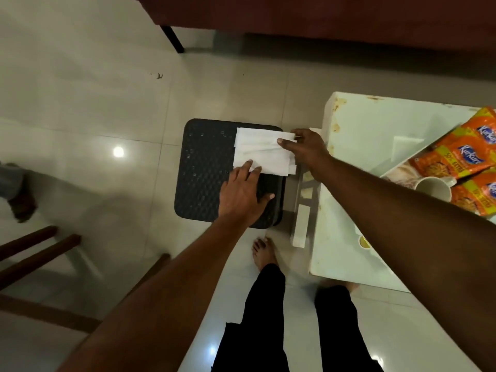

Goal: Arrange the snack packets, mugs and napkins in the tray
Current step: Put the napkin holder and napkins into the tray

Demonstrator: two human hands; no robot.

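While the left hand (pixel 241 194) lies with fingers straight, its fingertips pressing the near left corner of the napkins (pixel 261 151), the right hand (pixel 306 149) pinches their right edge: thumb on top, the other fingers curled at the far side and mostly hidden behind the paper. Hands well apart, one at each end of the stack.

Napkins: white, several sheets overlapping unevenly, lying on the right half of a black stool (pixel 209 167) with a woven-look top. Exact sheet count not readable. Their right edge overhangs the stool toward the white table (pixel 370 135).

Tray (pixel 400 171): on the table at right, set at an angle. Only its left corner and a strip of pale patterned base show; the rest is cut by the frame edge and crossed by the right forearm.

Snack packets (pixel 456 157): orange, lying overlapped in the tray. At least three, and the frame's right edge cuts them off, so the total is unclear.

Mug (pixel 434 189): cream, mouth visible, just beside the packets. Its lower part is hidden by the forearm. Upright or tipped: cannot tell.

Also noted: glossy tiled floor (pixel 107 103) with lamp reflections. Dark wooden chair (pixel 40 251) parts at lower left, only partly in frame. Own bare feet and black trousers at the bottom. Another person's foot (pixel 22 205) at the far left edge, blurred and cropped.
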